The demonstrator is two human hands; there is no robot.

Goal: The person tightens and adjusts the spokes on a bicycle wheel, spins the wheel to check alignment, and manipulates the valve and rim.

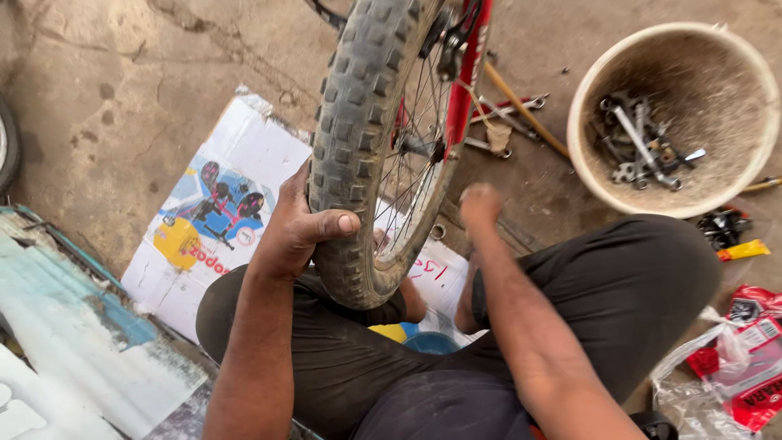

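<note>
A knobby bicycle tyre (pixel 358 106) on a spoked wheel (pixel 411 155) stands upright between my knees, held in a red fork (pixel 466 73). My left hand (pixel 297 224) grips the tyre's tread low on its left side, thumb across the knobs. My right hand (pixel 479 204) is blurred, just right of the rim near the ground, fingers curled; whether it holds anything cannot be told. I sit low in dark trousers (pixel 619 285).
A cream bucket (pixel 741 155) with several spanners stands at the upper right. Loose tools (pixel 509 110) lie behind the wheel. Flattened printed cardboard (pixel 220 195) covers the concrete on the left. Red packets in plastic (pixel 749 358) lie at right; painted boards (pixel 73 326) at left.
</note>
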